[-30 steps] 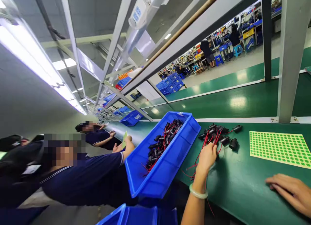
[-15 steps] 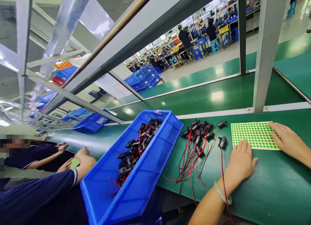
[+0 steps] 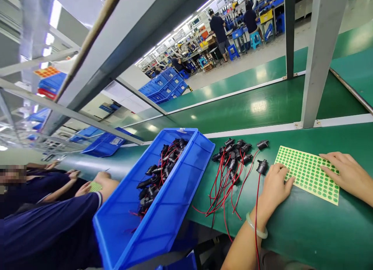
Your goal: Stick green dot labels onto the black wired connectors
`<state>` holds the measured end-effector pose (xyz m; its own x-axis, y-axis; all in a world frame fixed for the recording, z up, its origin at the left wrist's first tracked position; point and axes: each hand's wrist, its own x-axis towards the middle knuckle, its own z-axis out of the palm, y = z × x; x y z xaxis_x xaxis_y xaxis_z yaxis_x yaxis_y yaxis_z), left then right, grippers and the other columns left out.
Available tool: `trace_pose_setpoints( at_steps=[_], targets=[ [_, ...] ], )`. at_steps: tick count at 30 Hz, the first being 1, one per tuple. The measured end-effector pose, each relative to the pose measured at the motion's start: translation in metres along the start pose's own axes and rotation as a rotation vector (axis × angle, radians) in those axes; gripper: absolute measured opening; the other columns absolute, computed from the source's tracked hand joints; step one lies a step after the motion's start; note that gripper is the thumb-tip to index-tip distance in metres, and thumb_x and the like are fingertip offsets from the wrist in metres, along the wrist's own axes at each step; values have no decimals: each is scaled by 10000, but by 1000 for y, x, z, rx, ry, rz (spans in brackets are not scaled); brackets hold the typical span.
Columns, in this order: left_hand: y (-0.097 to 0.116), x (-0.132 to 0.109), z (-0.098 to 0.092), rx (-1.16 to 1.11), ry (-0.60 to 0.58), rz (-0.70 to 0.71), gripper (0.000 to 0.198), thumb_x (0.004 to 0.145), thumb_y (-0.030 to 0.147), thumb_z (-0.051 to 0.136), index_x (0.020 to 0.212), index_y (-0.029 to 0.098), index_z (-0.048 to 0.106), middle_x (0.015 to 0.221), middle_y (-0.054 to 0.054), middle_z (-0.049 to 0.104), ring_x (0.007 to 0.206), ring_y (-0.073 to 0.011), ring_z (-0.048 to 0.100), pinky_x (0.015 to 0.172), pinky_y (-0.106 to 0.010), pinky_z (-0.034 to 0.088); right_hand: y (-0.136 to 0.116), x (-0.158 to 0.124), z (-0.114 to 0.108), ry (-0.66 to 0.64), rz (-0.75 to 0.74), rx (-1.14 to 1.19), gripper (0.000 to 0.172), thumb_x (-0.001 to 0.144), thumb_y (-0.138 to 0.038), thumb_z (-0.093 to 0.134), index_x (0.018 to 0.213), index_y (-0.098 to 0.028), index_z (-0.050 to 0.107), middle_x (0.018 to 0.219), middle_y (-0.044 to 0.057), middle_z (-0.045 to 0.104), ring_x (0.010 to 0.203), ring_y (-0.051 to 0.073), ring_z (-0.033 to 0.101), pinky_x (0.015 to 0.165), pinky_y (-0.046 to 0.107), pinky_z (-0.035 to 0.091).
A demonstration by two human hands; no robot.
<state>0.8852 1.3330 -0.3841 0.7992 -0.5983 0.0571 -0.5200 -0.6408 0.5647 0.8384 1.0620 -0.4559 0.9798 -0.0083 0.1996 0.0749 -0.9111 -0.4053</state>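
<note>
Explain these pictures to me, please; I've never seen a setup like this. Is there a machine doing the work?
No machine is doing the handling here: these are a person's two bare hands, seen by a camera worn on that person's head, looking forward and down. The left hand and right hand touch opposite sides of a pale sheet of green dots; whether they pinch it is hard to tell. Left of it on the green surface lies a pile of black parts with red wires, and beyond that a blue bin with more inside. The dark sleeve at far left belongs to somebody else.
</note>
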Motion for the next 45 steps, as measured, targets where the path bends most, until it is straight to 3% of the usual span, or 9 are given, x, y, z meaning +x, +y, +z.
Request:
trace_pose_setpoints(
  at_steps=[8, 17, 24, 33, 37, 41, 43, 45],
  targets=[
    [2, -1, -4, -44, 62, -130, 378, 892, 264, 648, 1247, 162, 565, 1351, -143, 508, 1258, -287, 475, 1095, -451, 430, -4, -6, 8, 24, -22, -16, 582, 971, -615, 325, 1136, -138, 615, 1318, 176, 550, 1235, 322, 482, 1046, 449, 398],
    [0, -2, -3, -128, 21, -181, 508, 839, 254, 714, 1305, 167, 530, 1402, -148, 456, 1327, -315, 409, 1149, -463, 378, -10, -13, 10, 6, -78, -18, 479, 977, -597, 355, 1017, -188, 602, 1322, 160, 560, 1254, 303, 492, 1044, 432, 396],
    [0, -1, -3, -189, 41, -205, 499, 859, 271, 683, 1320, 171, 521, 1394, -136, 464, 1297, -301, 431, 1136, -457, 390, -19, -15, 8, 15, -78, -4, 523, 999, -567, 329, 1273, -168, 528, 1267, 149, 591, 1125, 298, 558, 981, 437, 434],
    [0, -1, -4, -257, 51, -204, 497, 861, 277, 671, 1321, 147, 536, 1360, -131, 513, 1265, -268, 489, 1126, -405, 402, -29, -23, 20, 28, -130, 8, 528, 972, -614, 370, 1210, -193, 579, 1111, 97, 621, 920, 264, 591, 848, 451, 485],
    [-1, 0, -2, -339, 38, -259, 546, 855, 315, 667, 1358, 168, 513, 1358, -110, 527, 989, -204, 601, 979, -391, 506, -38, -24, 21, 72, -175, 24, 491, 969, -611, 392, 1127, -192, 593, 1157, 112, 610, 1007, 281, 582, 889, 456, 478],
    [-5, 4, 1, -486, 35, -335, 550, 840, 381, 677, 1324, 162, 534, 1318, -111, 560, 780, -142, 588, 867, -381, 536, -44, -26, 21, 50, -211, 26, 458, 975, -584, 408, 1129, -190, 586, 1176, 111, 610, 1036, 271, 584, 910, 437, 484],
    [-6, 6, 2, -536, 58, -360, 523, 837, 385, 673, 1296, 166, 551, 1291, -112, 584, 859, -171, 607, 836, -366, 542, -44, -26, 22, 84, -174, -20, 556, 966, -620, 388, 1231, -162, 558, 1209, 135, 602, 1063, 295, 574, 894, 450, 493],
    [-7, 6, 4, -508, 135, -346, 486, 840, 351, 668, 1278, 170, 563, 1298, -116, 586, 1061, -224, 595, 944, -395, 515, -44, -26, 23, 126, -121, -82, 669, 949, -675, 353, 1279, -123, 537, 1238, 169, 590, 1102, 338, 555, 874, 478, 499]
  ],
)
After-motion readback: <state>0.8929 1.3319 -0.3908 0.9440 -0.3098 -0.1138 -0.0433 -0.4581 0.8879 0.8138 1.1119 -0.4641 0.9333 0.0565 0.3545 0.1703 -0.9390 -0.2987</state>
